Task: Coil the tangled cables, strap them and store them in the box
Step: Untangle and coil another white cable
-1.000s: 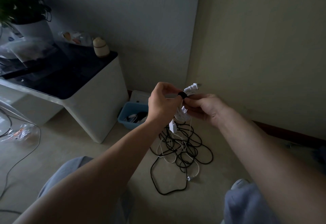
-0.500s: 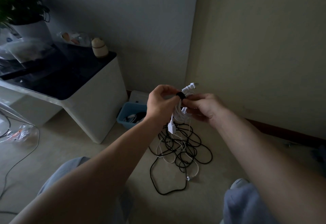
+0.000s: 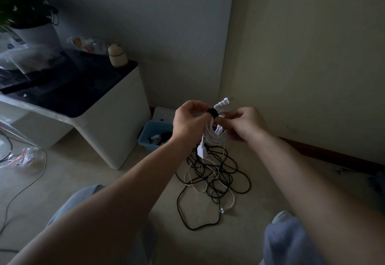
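A coiled white cable hangs in the air between both hands, with a black strap wrapped round its top. My left hand pinches the strap end at the coil's left side. My right hand grips the coil from the right, thumb pressed just below the strap. White plugs stick out above the strap and one dangles below. On the floor beneath lies a tangle of black and white cables. A blue box stands left of the hands by the wall, with cables inside.
A white cabinet with a dark top stands at the left, carrying a potted plant and a small jar. A white box sits behind the blue one. A thin cable and a plastic bag lie on the floor far left.
Both hands stay on the strapped white coil at nearly the same place. The fingers have shifted slightly on the strap.
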A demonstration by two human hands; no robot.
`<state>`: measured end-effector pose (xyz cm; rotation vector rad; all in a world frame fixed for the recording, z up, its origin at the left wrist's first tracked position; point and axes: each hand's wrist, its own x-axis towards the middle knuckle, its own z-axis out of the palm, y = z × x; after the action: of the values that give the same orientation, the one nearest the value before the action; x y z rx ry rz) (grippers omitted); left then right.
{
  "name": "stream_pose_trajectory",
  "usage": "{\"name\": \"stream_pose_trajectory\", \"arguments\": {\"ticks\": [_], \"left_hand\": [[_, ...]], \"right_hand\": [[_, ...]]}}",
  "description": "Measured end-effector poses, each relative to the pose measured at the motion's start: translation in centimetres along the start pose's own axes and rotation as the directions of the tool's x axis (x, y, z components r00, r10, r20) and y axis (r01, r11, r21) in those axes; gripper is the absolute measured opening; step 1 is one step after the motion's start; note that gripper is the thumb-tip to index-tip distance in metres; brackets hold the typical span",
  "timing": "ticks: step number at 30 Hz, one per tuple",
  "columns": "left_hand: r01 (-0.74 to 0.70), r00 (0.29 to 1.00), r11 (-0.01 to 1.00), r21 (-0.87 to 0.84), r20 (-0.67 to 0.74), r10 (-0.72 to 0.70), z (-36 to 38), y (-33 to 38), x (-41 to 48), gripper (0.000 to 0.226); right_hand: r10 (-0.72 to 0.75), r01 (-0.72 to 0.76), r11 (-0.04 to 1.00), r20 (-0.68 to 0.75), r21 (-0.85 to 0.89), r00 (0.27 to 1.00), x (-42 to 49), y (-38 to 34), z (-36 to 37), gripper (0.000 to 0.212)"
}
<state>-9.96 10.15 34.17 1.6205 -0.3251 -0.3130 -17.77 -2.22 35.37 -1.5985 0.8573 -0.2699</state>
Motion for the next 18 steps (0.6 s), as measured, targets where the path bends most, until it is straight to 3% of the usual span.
{"name": "stream_pose_trajectory", "arguments": {"ticks": [14, 18], "left_hand": [[-0.045, 0.999, 0.996, 0.083, 0.002, 0.045, 0.28, -0.62, -0.26, 0.017], [-0.048, 0.999, 0.991, 0.124, -0.014, 0.050, 0.62, -0.90, -0.23, 0.016]], "right_hand": [[0.160, -0.174, 0.961, 0.085, 0.214, 0.984, -0.28, -0.16, 0.43, 0.020], [0.148, -0.156, 0.974, 0.060, 0.166, 0.987, -0.32, -0.03, 0.64, 0.018]]}}
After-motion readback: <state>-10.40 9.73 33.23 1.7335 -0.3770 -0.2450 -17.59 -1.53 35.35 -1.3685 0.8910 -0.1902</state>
